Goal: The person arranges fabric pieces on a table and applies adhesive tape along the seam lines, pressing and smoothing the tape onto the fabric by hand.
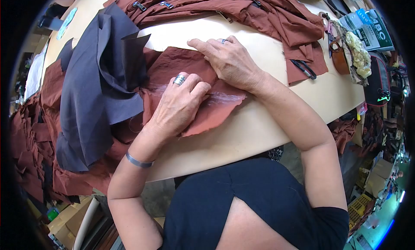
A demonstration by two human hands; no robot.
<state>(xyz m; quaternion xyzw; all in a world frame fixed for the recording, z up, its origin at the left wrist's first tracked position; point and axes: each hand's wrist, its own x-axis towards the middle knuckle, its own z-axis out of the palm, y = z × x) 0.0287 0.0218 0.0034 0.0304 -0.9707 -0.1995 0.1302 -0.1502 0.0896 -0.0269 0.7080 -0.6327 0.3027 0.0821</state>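
Observation:
A reddish-brown cloth piece lies on the pale table, with a band of white streaks across it. My left hand, with a ring and a bracelet, is closed on the middle of this cloth, its fingertips tucked under and hidden. Just beyond it, my right hand grips the cloth's far right part; one finger points left and the others curl. A fold rises between the two hands. Left of my left hand, dark navy cloth lies heaped over more reddish-brown fabric.
Reddish-brown pieces with zippers are piled along the far side of the table. At the right stand a brown tape roll, a printed bag and a black case. Fabric hangs over the left edge.

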